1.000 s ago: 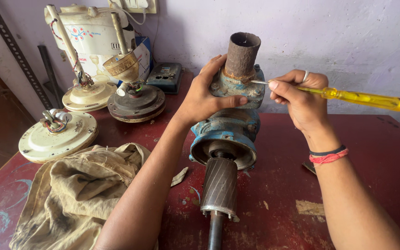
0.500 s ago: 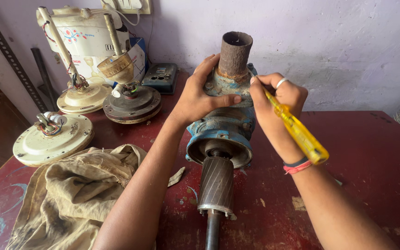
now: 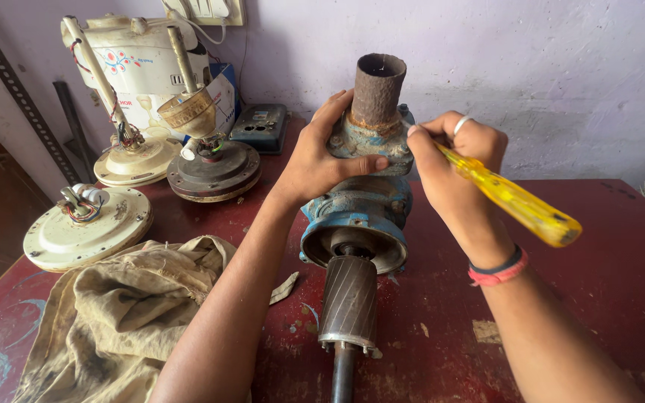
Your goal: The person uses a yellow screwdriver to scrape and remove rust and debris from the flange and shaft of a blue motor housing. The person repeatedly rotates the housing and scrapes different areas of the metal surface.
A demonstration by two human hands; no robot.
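Blue pump [image 3: 360, 205] between hands: left hand [image 3: 321, 158] gripping, right hand [image 3: 453, 160] holding screwdriver [image 3: 513, 201].

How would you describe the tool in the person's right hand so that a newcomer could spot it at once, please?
Start at the blue pump body with its rusty pipe stub, mid-table. The right hand beside it grips a screwdriver. Its translucent yellow plastic handle is the only bright yellow thing there.
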